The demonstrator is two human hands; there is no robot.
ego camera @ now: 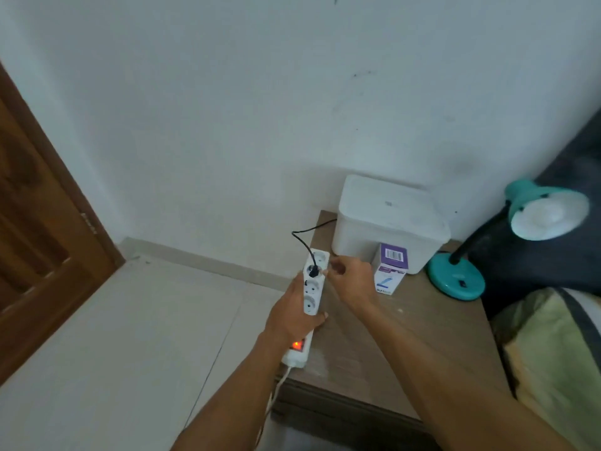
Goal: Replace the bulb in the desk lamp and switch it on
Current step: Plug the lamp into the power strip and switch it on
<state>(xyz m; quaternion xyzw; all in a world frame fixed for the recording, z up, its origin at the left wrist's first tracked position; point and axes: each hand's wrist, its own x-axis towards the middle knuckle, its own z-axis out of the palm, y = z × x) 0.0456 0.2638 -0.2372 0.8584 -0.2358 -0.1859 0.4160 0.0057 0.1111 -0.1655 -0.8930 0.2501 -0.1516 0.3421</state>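
A teal desk lamp [455,281] stands at the right of the wooden bedside table [406,346], its shade [549,211] facing me with a white bulb inside, unlit. Its black cord [302,239] runs to a black plug [313,271] seated in the second socket of a white power strip [313,288] whose switch [297,345] glows orange. My left hand [292,315] grips the strip from the left. My right hand [351,279] has its fingertips at the plug. A purple and white bulb box [388,268] stands upright beside my right hand.
A white lidded box [387,222] sits at the table's back against the wall. A bed with dark and green bedding [553,353] borders the table on the right. A brown wooden door [39,222] is at the left, and pale floor tiles [146,336] lie below.
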